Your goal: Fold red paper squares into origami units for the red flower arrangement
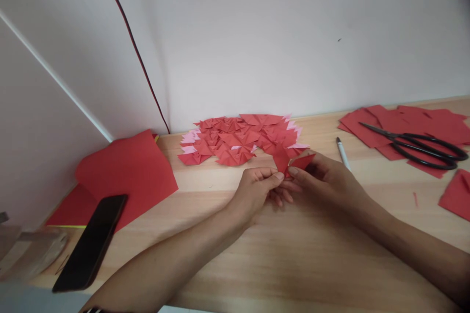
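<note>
A small folded piece of red paper [281,159] is pinched between both hands, above the middle of the wooden table [279,264]. My left hand [259,186] grips its lower left part between thumb and forefinger, the other fingers curled beneath. On the opposite side, my right hand [326,176] pinches the lower right part with its thumb on top. Two pointed flaps of the paper stand up and spread apart. Just beyond the hands lies a pile of folded red paper pieces [235,139], with pink ones showing at its edges.
At right, black-handled scissors [414,143] rest on red paper rectangles [436,120]. A white pen [342,153] lies left of them. At left, a black phone [91,242] overlaps large red sheets [128,176]. A clear tape roll [35,254] stands beside it. The white wall [275,39] borders the table.
</note>
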`<state>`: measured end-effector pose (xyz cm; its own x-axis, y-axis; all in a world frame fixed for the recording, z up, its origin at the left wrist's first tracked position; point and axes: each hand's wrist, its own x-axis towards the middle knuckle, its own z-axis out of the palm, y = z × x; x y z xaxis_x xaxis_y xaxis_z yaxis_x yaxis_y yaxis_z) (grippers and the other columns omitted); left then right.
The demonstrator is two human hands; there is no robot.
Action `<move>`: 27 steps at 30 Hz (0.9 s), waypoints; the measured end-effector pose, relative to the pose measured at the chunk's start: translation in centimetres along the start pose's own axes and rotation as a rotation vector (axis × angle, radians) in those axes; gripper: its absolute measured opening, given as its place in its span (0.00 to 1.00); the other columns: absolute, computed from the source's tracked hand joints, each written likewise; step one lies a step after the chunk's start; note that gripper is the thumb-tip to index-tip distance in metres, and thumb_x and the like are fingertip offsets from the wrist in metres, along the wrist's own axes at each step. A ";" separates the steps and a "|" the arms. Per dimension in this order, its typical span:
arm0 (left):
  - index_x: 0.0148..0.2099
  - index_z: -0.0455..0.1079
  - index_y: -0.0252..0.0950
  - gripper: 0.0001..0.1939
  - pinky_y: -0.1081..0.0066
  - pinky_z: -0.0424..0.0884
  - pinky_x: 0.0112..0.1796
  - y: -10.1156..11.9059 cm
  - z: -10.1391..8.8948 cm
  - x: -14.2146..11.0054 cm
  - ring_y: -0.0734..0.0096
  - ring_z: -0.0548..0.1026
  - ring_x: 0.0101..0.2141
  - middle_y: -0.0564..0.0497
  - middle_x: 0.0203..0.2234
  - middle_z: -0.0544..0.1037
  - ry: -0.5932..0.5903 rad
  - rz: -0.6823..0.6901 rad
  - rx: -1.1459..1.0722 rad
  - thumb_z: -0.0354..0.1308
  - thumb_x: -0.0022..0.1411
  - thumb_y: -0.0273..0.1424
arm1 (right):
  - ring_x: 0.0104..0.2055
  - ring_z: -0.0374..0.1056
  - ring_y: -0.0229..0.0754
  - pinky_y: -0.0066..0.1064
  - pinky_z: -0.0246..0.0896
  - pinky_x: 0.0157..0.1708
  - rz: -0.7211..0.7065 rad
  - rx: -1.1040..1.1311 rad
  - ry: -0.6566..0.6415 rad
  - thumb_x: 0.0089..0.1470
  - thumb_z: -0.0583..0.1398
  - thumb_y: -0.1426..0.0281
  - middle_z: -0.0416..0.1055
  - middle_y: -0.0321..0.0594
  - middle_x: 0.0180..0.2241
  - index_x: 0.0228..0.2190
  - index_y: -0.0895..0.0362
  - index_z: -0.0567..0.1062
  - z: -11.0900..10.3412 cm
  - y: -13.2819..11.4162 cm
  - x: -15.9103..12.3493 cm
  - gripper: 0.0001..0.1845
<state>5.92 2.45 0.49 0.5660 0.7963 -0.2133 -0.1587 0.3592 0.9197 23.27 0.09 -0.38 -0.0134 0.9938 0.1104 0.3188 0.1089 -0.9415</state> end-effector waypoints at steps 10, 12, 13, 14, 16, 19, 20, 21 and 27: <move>0.33 0.71 0.28 0.16 0.77 0.64 0.22 -0.1 -0.1 0.2 0.77 0.73 0.21 0.40 0.31 0.81 -0.040 0.007 0.034 0.61 0.55 0.39 | 0.32 0.68 0.43 0.35 0.63 0.32 -0.065 -0.093 0.013 0.56 0.58 0.58 0.72 0.39 0.31 0.33 0.54 0.71 0.1 0.2 0.0 0.12; 0.32 0.71 0.28 0.17 0.76 0.64 0.23 -0.1 -0.1 0.3 0.77 0.73 0.22 0.40 0.30 0.81 -0.042 0.003 0.035 0.62 0.55 0.40 | 0.32 0.67 0.43 0.35 0.62 0.32 -0.083 -0.114 0.013 0.57 0.58 0.59 0.72 0.39 0.31 0.34 0.54 0.70 0.1 0.4 0.0 0.11; 0.32 0.71 0.28 0.17 0.76 0.64 0.23 -0.1 -0.1 0.3 0.77 0.73 0.22 0.40 0.30 0.81 -0.040 0.001 0.037 0.62 0.54 0.40 | 0.32 0.67 0.43 0.35 0.62 0.31 -0.084 -0.129 0.015 0.57 0.58 0.59 0.72 0.39 0.31 0.34 0.54 0.70 0.1 0.6 0.0 0.11; 0.32 0.71 0.28 0.17 0.76 0.64 0.23 0.0 -0.1 0.3 0.77 0.73 0.22 0.40 0.30 0.81 -0.037 0.000 0.041 0.62 0.54 0.40 | 0.32 0.67 0.43 0.35 0.62 0.31 -0.082 -0.143 0.016 0.57 0.57 0.59 0.72 0.39 0.31 0.34 0.54 0.70 0.1 0.6 0.0 0.11; 0.32 0.71 0.28 0.16 0.77 0.64 0.23 0.0 -0.1 0.4 0.77 0.72 0.22 0.41 0.30 0.81 -0.030 -0.001 0.046 0.61 0.55 0.40 | 0.32 0.67 0.43 0.35 0.62 0.31 -0.075 -0.168 0.018 0.58 0.57 0.59 0.72 0.39 0.31 0.34 0.54 0.69 0.1 0.6 -0.1 0.11; 0.32 0.71 0.28 0.15 0.77 0.63 0.23 0.1 -0.1 0.4 0.77 0.73 0.21 0.41 0.30 0.80 -0.026 -0.010 0.043 0.61 0.55 0.38 | 0.31 0.67 0.42 0.34 0.62 0.30 -0.055 -0.182 0.027 0.58 0.56 0.60 0.72 0.39 0.30 0.34 0.55 0.69 0.2 0.3 -0.1 0.11; 0.32 0.71 0.28 0.15 0.77 0.64 0.23 0.1 -0.1 0.4 0.77 0.73 0.21 0.41 0.30 0.80 -0.025 -0.013 0.041 0.61 0.55 0.38 | 0.31 0.67 0.42 0.34 0.62 0.30 -0.049 -0.185 0.033 0.58 0.56 0.60 0.72 0.39 0.30 0.34 0.55 0.69 0.3 0.2 -0.2 0.11; 0.32 0.71 0.28 0.15 0.77 0.64 0.23 0.2 0.0 0.3 0.77 0.73 0.21 0.41 0.30 0.80 -0.024 -0.016 0.039 0.61 0.55 0.38 | 0.31 0.67 0.42 0.34 0.62 0.31 -0.044 -0.189 0.041 0.58 0.56 0.60 0.72 0.39 0.30 0.34 0.55 0.69 0.4 0.1 -0.2 0.11; 0.30 0.70 0.29 0.16 0.76 0.65 0.22 0.1 0.2 0.3 0.77 0.73 0.21 0.41 0.30 0.80 -0.003 -0.024 0.087 0.63 0.54 0.39 | 0.31 0.67 0.42 0.33 0.61 0.30 -0.027 -0.202 0.058 0.57 0.57 0.60 0.71 0.38 0.30 0.33 0.55 0.69 0.5 0.0 -0.1 0.11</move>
<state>6.17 2.63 0.60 0.5711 0.7865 -0.2348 -0.0745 0.3346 0.9394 22.74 0.00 -0.54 0.0287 0.9870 0.1584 0.5028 0.1227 -0.8557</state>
